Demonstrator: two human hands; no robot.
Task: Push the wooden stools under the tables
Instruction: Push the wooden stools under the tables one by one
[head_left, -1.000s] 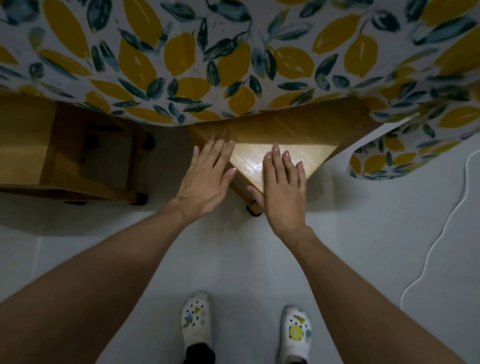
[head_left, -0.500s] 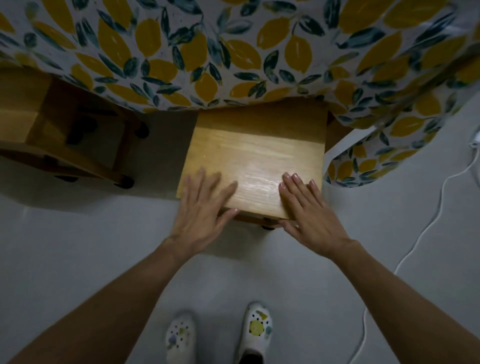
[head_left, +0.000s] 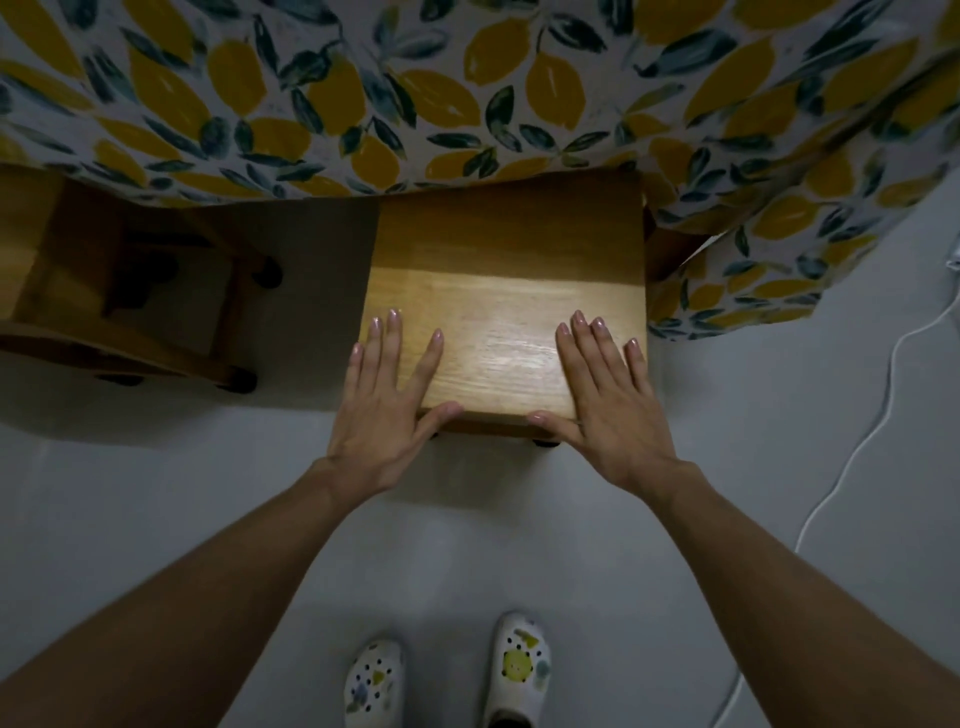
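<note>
Shoes: white clogs on the grey floor.
Left hand: flat, fingers spread, on the stool's near left corner.
Right hand: flat, spread, on the near right corner.
Wooden stool: far half shadowed under the lemon-print tablecloth (second stool at left).

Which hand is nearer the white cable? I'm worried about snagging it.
Right. The right hand rests on the stool corner nearest the white cable; the left hand sits on the opposite corner.
</note>
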